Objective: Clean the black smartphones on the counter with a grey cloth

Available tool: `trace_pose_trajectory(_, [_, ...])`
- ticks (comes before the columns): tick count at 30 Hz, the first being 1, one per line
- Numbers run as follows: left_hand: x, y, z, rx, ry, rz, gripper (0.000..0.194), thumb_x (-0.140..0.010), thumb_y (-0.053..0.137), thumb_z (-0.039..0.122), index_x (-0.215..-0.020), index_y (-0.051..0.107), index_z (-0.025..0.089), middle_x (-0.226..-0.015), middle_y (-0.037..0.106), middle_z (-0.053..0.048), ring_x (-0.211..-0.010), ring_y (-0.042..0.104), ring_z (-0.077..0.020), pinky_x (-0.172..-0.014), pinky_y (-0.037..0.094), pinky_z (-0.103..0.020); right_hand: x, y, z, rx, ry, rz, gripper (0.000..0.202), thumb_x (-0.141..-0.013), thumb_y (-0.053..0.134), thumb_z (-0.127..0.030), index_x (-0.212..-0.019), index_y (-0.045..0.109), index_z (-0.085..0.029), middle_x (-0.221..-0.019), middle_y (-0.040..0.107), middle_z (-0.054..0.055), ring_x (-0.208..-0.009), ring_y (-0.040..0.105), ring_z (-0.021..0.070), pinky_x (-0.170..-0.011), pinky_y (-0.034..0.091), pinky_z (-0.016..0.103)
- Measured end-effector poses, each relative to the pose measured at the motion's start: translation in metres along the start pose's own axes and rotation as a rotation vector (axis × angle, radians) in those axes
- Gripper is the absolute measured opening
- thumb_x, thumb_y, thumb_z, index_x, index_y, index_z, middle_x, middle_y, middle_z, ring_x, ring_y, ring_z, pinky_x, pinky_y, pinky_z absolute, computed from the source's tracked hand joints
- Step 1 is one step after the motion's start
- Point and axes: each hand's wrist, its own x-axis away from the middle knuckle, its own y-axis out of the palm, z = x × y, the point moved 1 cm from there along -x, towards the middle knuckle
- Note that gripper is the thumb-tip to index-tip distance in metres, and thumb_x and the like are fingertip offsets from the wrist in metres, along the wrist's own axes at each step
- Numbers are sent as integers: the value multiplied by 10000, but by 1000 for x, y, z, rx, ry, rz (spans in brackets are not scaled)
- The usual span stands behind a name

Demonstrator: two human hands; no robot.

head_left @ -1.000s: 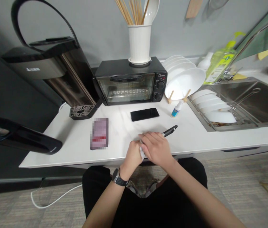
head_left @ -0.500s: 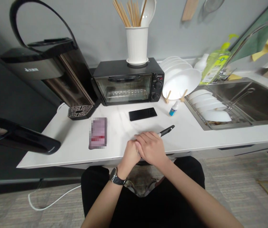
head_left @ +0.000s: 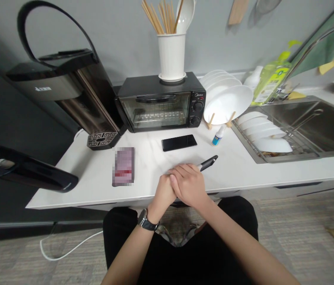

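My left hand [head_left: 165,192] and my right hand [head_left: 189,184] are clasped together at the front edge of the white counter [head_left: 146,170], the right lying over the left. A black-handled knife or similar tool [head_left: 209,162] lies just behind my right hand, its near part hidden by the fingers. Whether anything is between my palms cannot be seen. Behind the hands a black phone [head_left: 179,143] lies flat. To the left is a purple, pixelated item [head_left: 124,166]. A small spray bottle with a blue label [head_left: 217,136] stands to the right of the phone.
At the back stands a black toaster oven [head_left: 161,103] with a white utensil cup [head_left: 172,57] on top. A black dispenser [head_left: 95,95] and a dark cylinder [head_left: 36,170] are at left. White plates [head_left: 227,105] and a sink [head_left: 327,122] with a dish rack are at right.
The whole view has shifted slightly, so the counter objects appear a little further right. My clasped hands look the same, and nothing on the counter has visibly moved.
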Motion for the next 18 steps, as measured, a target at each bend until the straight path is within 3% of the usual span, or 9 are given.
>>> trace_pose_trajectory(2, [1, -2, 1, 17, -12, -7, 262, -865, 573, 30, -665, 684, 158, -654, 728, -59, -559, 647, -182, -583, 488, -265, 3, -5, 16, 38, -14, -8, 343, -1072, 421, -269, -994, 741, -173, -923, 766, 83, -890, 639, 240, -826, 393, 407])
trace_pose_trajectory(5, [-1, -5, 9, 129, -37, -12, 190, -989, 600, 172, -937, 783, 182, -803, 796, -44, -649, 703, -183, -678, 546, -268, 9, -20, 69, 111, 82, 38, 391, -1074, 381, -236, -938, 744, -182, -895, 766, 75, -858, 633, 236, -814, 378, 405])
trace_pose_trajectory(7, [-2, -5, 14, 192, -38, -16, 205, -1027, 600, 248, -1118, 781, 222, -914, 822, -34, -735, 740, -189, -750, 569, -277, 11, -28, 92, 140, 152, 73, 401, -1068, 371, -208, -917, 742, -189, -908, 772, 70, -877, 639, 237, -861, 380, 410])
trace_pose_trajectory(10, [-3, -2, 14, 190, -21, -4, 221, -1018, 589, 204, -1138, 775, 206, -981, 823, -53, -801, 758, -204, -785, 571, -289, 8, -25, 73, 112, 188, 119, 400, -1059, 362, -183, -932, 742, -192, -948, 774, 68, -947, 639, 248, -954, 368, 431])
trace_pose_trajectory(13, [-1, 1, 5, 76, -2, -3, 222, -907, 566, 52, -847, 760, 141, -813, 789, -90, -687, 719, -214, -680, 541, -292, 4, -8, 20, -6, 102, 91, 367, -1051, 384, -197, -955, 739, -188, -931, 764, 62, -928, 627, 237, -939, 383, 416])
trace_pose_trajectory(15, [1, 1, 1, 10, 1, -16, 252, -837, 550, 6, -685, 695, 146, -690, 741, -87, -604, 677, -206, -610, 508, -285, 4, -1, 2, -22, 15, 41, 335, -1049, 412, -232, -997, 738, -177, -931, 761, 70, -912, 622, 235, -900, 392, 409])
trace_pose_trajectory(18, [1, -2, 2, 53, -19, -20, 250, -892, 548, 35, -777, 736, 153, -745, 770, -74, -656, 709, -202, -642, 526, -271, 8, -5, 29, 35, -19, 27, 344, -1055, 403, -245, -1051, 738, -166, -946, 767, 79, -899, 623, 243, -865, 391, 416])
